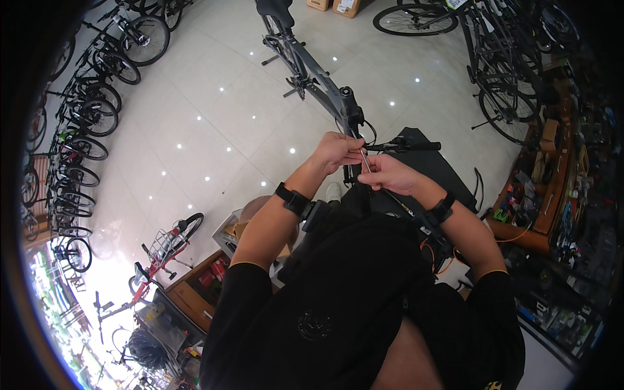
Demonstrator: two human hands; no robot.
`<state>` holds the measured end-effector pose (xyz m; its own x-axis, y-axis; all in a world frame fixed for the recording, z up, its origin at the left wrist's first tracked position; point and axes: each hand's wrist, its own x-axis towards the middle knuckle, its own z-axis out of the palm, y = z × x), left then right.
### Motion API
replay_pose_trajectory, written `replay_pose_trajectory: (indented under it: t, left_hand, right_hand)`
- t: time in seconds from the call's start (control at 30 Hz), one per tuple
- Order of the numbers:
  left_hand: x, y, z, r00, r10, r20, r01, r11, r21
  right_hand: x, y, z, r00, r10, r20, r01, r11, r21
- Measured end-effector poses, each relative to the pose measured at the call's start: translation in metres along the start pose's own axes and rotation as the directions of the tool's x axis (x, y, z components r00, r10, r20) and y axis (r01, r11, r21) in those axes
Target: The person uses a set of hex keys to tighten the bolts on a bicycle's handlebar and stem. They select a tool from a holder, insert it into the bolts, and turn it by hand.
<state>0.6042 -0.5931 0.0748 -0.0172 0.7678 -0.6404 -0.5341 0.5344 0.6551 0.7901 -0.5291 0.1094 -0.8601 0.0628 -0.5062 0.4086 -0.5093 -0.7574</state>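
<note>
A grey bicycle frame (318, 77) runs away from me, with its black saddle (276, 12) at the far end and the head of the frame close to my hands. My left hand (335, 152) has its thumb and fingers pinched at the upper end of a thin silvery rod (366, 160). At the lower end, my right hand (390, 175) pinches the same rod between thumb and fingers. Its exact kind is too small to make out. Just beyond my hands lies a black handlebar grip (427, 146). Parts of the bicycle's front are hidden behind my hands.
A black board-like surface (416, 170) lies right of my hands. Further right stands a wooden workbench (530, 240) full of tools and small parts. Rows of bicycles (97, 117) line the left; more bicycles (507, 104) stand right. A red bicycle (159, 260) is at lower left.
</note>
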Motion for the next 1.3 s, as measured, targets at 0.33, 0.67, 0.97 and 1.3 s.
replay_pose_trajectory:
  t: [0.33,0.67,0.97,1.3]
  left_hand:
    - [0.002,-0.007,-0.018,0.969,0.044,0.244,0.013,0.973,-0.231]
    - [0.007,-0.005,-0.006,0.997,-0.08,-0.003,0.079,0.987,-0.139]
    - [0.002,0.001,-0.013,0.991,0.012,0.136,0.011,0.986,-0.166]
    - [0.011,-0.01,-0.006,0.925,0.357,-0.127,-0.345,0.932,0.108]
  right_hand:
    - [-0.004,-0.012,-0.001,0.989,0.145,0.003,-0.135,0.908,0.398]
    - [0.013,0.009,-0.01,0.987,0.158,-0.025,-0.137,0.915,0.378]
    - [0.015,0.003,-0.011,0.992,0.123,-0.027,-0.104,0.924,0.369]
    - [0.018,0.004,-0.01,0.995,0.079,-0.055,-0.054,0.932,0.357]
